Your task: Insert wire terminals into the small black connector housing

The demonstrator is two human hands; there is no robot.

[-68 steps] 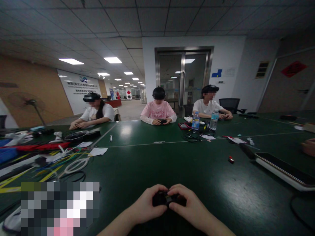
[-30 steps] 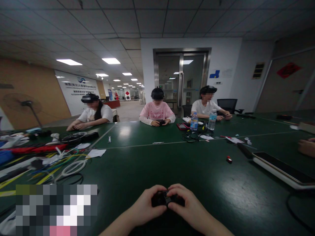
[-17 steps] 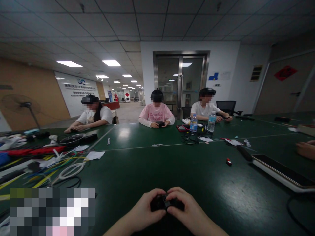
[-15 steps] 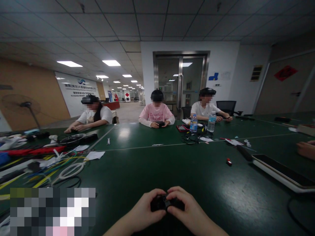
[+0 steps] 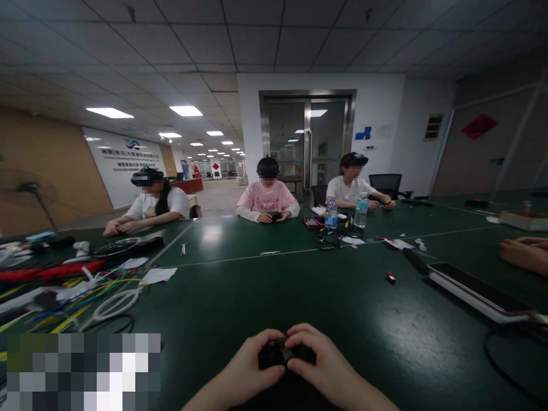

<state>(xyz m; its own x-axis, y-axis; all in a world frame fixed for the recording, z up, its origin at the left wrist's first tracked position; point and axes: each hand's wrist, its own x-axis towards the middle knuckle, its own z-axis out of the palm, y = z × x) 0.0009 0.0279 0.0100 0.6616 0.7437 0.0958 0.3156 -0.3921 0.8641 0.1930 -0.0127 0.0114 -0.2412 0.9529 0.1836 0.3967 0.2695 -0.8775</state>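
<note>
Between my two hands, low in the middle of the head view, is a small black object (image 5: 285,351) whose exact kind I cannot make out. My left hand (image 5: 250,365) grips its left side, thumb below and fingers curled over the top. On the other side, my right hand (image 5: 323,362) has its fingers and thumb closed round the right part. A gap between the fingertips shows the middle of the object. The green table top (image 5: 240,302) lies beneath and beyond both hands.
Left, tangled cables (image 5: 115,302) and a paper sheet (image 5: 158,275) lie near a wrench (image 5: 184,249). Right are a small red item (image 5: 390,277) and a flat dark-screened device (image 5: 477,290). Bottles (image 5: 331,216) stand farther back. Several people sit around; one person's hands (image 5: 524,255) rest at right.
The view has turned slightly right, so the surroundings sit farther left. Both hands keep their grip on the black object, with only slight finger movement.
</note>
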